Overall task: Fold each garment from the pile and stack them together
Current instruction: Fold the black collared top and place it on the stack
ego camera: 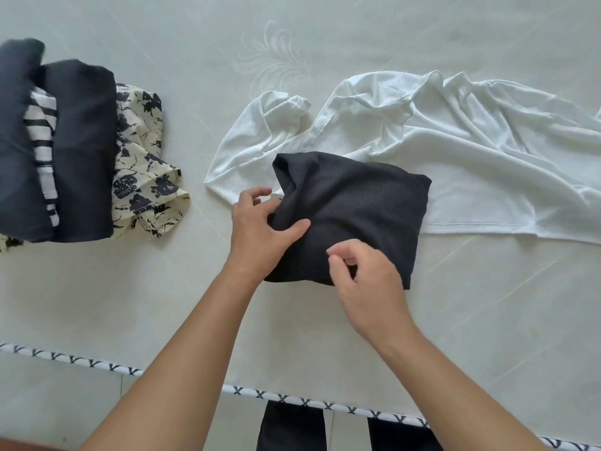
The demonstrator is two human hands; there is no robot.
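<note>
While the left hand (260,222) grips the black garment's (351,209) left edge, the right hand's (361,271) pinched near edge should be tucked flat.

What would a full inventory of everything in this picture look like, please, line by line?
ribbed folded garment: one, black, centre, partly lying on the white garment
white garment: one, white, unfolded and rumpled, right
stack of folded garments: one; dark pieces on top, a striped black-and-white piece between them, a cream floral-print piece underneath; left
bed surface: one, pale, patterned trim at the near edge
left hand: one, grip on the black garment's left edge
right hand: one, fingers curled at its near edge; whether they pinch it is unclear
</note>
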